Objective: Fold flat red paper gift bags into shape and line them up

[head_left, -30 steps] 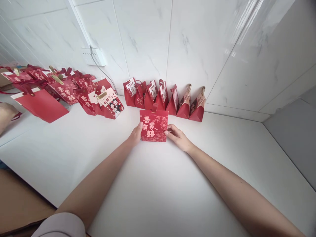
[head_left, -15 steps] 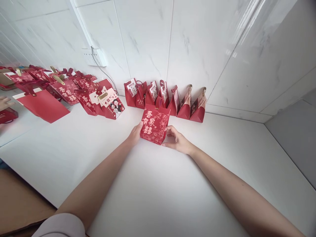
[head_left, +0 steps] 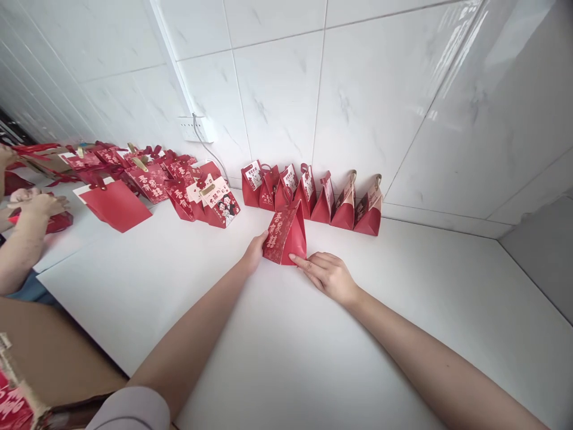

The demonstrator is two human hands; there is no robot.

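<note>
A red gift box (head_left: pixel 281 236) with pink characters on its printed front and a ribbon loop on top stands on the white table. It is angled so its plain red side panel faces right. My left hand (head_left: pixel 256 252) grips its left edge, thumb at the front, the other fingers hidden behind the box. Against the lower part of the side panel rests the extended index finger of my right hand (head_left: pixel 329 275); that hand's fingers are stretched out and not wrapped around the box. Just behind stands a row of several finished-looking red gift boxes (head_left: pixel 323 206).
Along the tiled wall at left stand more red gift bags (head_left: pixel 150 179), a plain red one (head_left: pixel 116 206) in front. A co-worker's hands (head_left: pixel 38 206) hold a red package at far left. A cardboard box (head_left: pixel 49 352) sits below the table edge. A wall socket (head_left: pixel 196 128) has a cable.
The gift box has turned, so its front faces left and its side panel shows. My right hand has moved its fingertip onto that panel. The view has shifted left, showing more of the co-worker.
</note>
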